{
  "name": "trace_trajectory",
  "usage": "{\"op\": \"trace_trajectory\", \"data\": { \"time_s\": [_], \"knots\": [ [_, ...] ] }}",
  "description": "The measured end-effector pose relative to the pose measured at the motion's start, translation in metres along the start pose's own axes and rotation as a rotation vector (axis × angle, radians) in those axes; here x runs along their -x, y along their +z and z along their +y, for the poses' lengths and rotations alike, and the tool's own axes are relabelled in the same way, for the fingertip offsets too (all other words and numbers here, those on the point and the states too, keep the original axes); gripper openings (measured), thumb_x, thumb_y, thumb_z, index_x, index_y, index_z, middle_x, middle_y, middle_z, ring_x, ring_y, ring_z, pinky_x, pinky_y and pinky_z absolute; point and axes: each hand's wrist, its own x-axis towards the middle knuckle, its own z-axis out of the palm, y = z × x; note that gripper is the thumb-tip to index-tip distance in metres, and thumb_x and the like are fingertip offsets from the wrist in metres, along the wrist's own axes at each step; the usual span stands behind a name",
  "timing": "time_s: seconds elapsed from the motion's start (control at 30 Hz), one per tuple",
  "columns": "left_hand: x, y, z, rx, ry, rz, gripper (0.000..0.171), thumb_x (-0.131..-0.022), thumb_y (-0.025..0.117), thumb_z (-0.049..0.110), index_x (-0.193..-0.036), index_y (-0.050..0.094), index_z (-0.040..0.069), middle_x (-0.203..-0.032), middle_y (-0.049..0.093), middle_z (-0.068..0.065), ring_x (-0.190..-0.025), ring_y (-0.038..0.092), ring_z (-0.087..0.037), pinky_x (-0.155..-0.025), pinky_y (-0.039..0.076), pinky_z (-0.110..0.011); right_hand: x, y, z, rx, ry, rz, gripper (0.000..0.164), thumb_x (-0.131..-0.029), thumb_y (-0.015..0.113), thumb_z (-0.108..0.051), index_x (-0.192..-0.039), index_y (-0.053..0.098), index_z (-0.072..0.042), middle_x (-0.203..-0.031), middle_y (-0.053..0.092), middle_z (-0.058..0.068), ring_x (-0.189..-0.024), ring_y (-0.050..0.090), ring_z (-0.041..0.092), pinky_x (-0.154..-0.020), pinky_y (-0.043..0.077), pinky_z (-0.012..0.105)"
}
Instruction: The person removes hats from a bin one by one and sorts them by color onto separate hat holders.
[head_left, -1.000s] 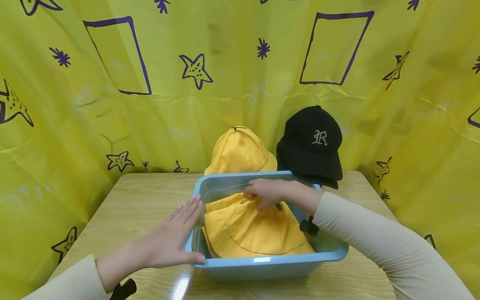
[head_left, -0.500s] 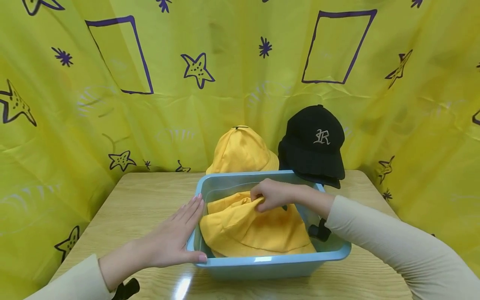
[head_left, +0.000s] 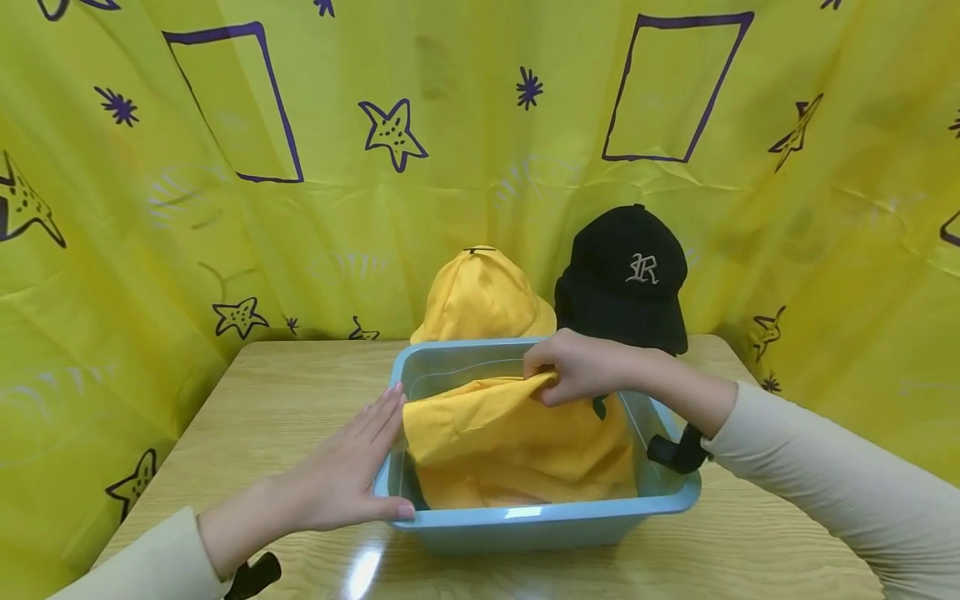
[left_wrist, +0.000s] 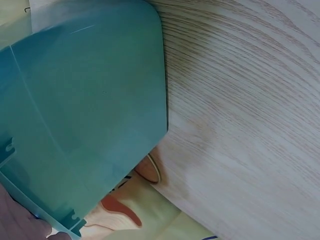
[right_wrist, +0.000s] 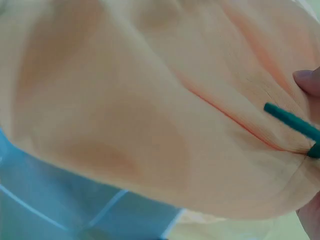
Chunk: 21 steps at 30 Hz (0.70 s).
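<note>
A yellow bucket hat (head_left: 517,442) fills much of a light blue plastic bin (head_left: 517,513), and it has a small green stem at its crown. My right hand (head_left: 581,367) pinches the hat's fabric, drawing its near side up into a taut fold. In the right wrist view the hat (right_wrist: 150,125) spreads across the picture, with its green stem (right_wrist: 292,121) close to my fingers (right_wrist: 311,82). My left hand (head_left: 330,475) rests on the bin's left rim, fingers straight and thumb at the front corner. The bin's outer wall (left_wrist: 95,105) dominates the left wrist view.
Behind the bin stand another yellow hat (head_left: 483,296) and a black cap (head_left: 626,279) with an embroidered letter R. The wooden table (head_left: 300,392) extends on both sides. A yellow curtain (head_left: 465,183) with drawn stars hangs at the back.
My right hand has moved right and slightly up, lifting the hat's fabric into a raised fold. The left hand stays on the rim.
</note>
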Motion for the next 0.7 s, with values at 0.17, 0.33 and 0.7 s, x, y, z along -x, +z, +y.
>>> {"op": "trace_trajectory", "data": {
  "time_s": [0.17,0.33,0.7],
  "knots": [
    [-0.001,0.0,-0.001,-0.006,0.005,-0.006,0.11,-0.081,0.044,0.076,-0.148,0.014,-0.007,-0.155,0.009,-0.025,-0.145,0.008,-0.035,-0.113,0.021,-0.049,0.008,-0.018,-0.002,-0.004,-0.032,0.073,0.018,-0.072,0.069,0.001,-0.073,0.061,-0.016,-0.065,0.051,-0.012,-0.058,0.043,0.0,-0.052,0.04,0.018],
    [-0.002,-0.003,-0.001,-0.002,0.001,-0.035,0.109,-0.082,0.049,0.072,-0.147,0.015,-0.008,-0.155,0.009,-0.026,-0.145,0.006,-0.036,-0.113,0.02,-0.05,0.013,-0.033,-0.003,0.02,-0.111,0.143,0.022,-0.073,0.07,0.006,-0.077,0.062,-0.014,-0.07,0.055,-0.01,-0.064,0.046,0.003,-0.057,0.043,0.02],
    [-0.024,-0.031,0.009,-0.186,0.116,-0.063,0.11,-0.08,0.049,0.073,-0.146,0.018,-0.01,-0.154,0.016,-0.024,-0.143,0.016,-0.035,-0.115,0.015,-0.051,0.016,-0.058,-0.012,0.093,-0.176,0.254,0.027,-0.072,0.072,0.01,-0.08,0.063,-0.014,-0.074,0.057,-0.012,-0.066,0.048,0.002,-0.06,0.044,0.02]
  ]
}}
